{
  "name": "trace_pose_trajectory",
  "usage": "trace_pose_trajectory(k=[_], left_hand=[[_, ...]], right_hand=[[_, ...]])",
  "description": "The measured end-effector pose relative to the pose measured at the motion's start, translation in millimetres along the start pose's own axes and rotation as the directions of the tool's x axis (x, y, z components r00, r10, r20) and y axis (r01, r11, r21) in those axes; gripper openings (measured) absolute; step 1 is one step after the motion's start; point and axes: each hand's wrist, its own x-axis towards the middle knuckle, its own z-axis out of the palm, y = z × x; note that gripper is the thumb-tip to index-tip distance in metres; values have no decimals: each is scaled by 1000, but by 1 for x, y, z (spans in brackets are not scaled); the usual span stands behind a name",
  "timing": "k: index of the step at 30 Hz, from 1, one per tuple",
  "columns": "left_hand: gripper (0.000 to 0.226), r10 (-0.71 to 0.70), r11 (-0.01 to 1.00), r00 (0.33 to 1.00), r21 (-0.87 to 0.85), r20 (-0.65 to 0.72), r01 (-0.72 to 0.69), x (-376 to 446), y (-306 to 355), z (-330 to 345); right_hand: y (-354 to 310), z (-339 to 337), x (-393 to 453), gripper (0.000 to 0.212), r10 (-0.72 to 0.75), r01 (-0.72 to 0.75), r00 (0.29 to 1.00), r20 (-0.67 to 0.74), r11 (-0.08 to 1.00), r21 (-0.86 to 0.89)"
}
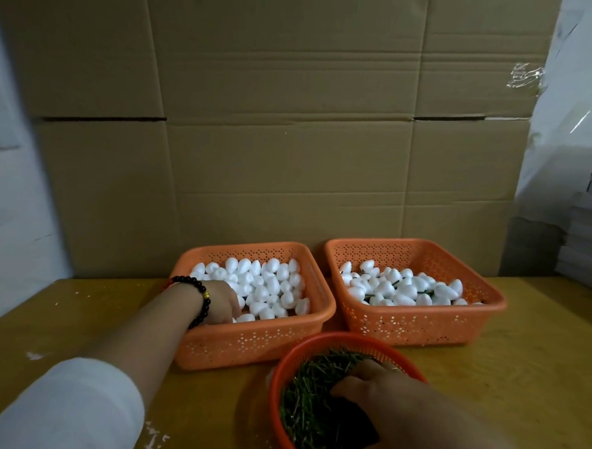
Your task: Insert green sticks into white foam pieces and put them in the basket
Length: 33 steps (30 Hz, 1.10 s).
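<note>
1. a person sits at a yellow wooden bench (pixel 521 356) with a big brown cardboard wall (pixel 293 121) behind it.
2. two square orange baskets stand side by side at the back of the bench.
3. the left basket (pixel 247 345) is full of plain white foam pieces (pixel 267 284).
4. the right basket (pixel 419 327) holds foam pieces with green sticks in them (pixel 401 291).
5. a round red bowl (pixel 276 377) sits nearer the person, in front of the two baskets, and it is full of loose green sticks (pixel 305 406).
6. the left hand (pixel 220 301) is down in the left basket among the foam pieces. its fingers are curled down, but i cannot tell if they pinch one.
7. a dark bead bracelet (pixel 201 300) is on that wrist, and the sleeve (pixel 72 408) is white.
8. the right hand (pixel 378 393) is in the red bowl on top of the sticks. its fingers are bent into the pile, and i cannot tell if they hold a stick.
9. small white crumbs (pixel 155 436) lie on the bench near the left arm.
</note>
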Motion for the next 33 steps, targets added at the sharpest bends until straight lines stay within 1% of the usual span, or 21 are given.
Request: trace_pose_trajectory(k=[2,5,7,8,12,14,15,16,17,19,20,21,23,26,29,31,33], left_hand=[[34,6,999,1000,50,-6,-5,1,1,2],[37,-10,998,1000,63,-18,11,2,5,0],[37,4,999,1000,34,-28,-3,7,5,0],[36,9,1000,999,24,-40,-8,9,4,1],[32,16,997,992,80,-124,-6,14,4,4],[34,5,1000,982,2,-188,-4,14,5,4],[39,-9,996,973,-93,-231,-13,13,5,5],[45,-29,973,964,-228,-263,-33,12,5,4],[50,-43,918,959,-391,-282,-73,11,5,4],[48,-54,716,957,-679,-284,-161,5,10,1],[45,-53,623,956,-757,-290,-195,1,13,0],[42,-47,560,949,-795,-311,-233,-4,17,-1],[38,-9,490,926,-809,-378,-326,-13,26,-1],[35,35,404,871,-790,-490,-461,-30,40,6],[34,2,332,814,-767,-581,-548,-46,52,14],[36,-21,264,779,-755,-627,-601,-56,58,20],[37,-39,184,760,-752,-649,-633,-64,62,24]], right_hand=[[1,0,-1,72,-17,18,999,-37,999,29],[1,1,-1,59,-53,59,993,-109,997,51],[0,1,-1,52,-81,91,986,-144,994,66],[0,1,-1,49,-94,106,983,-157,992,70],[-1,0,-1,32,-108,135,968,-226,985,107],[-1,1,-1,28,-106,139,960,-258,984,113],[-1,1,-1,28,-106,142,958,-267,983,116],[-1,1,-1,28,-107,144,956,-274,982,121],[-1,1,0,29,-103,144,954,-280,981,131],[0,0,0,29,-87,137,954,-288,978,159],[0,0,0,29,-82,133,955,-287,977,165],[0,-1,0,30,-78,127,957,-280,978,163],[0,0,-1,32,-72,116,961,-268,981,153],[-1,0,-2,32,-66,107,963,-262,983,147],[-2,-1,-3,33,-67,106,966,-249,984,146],[-2,-1,-3,33,-69,108,968,-241,982,153],[-3,-1,-4,34,-77,114,968,-237,982,149]])
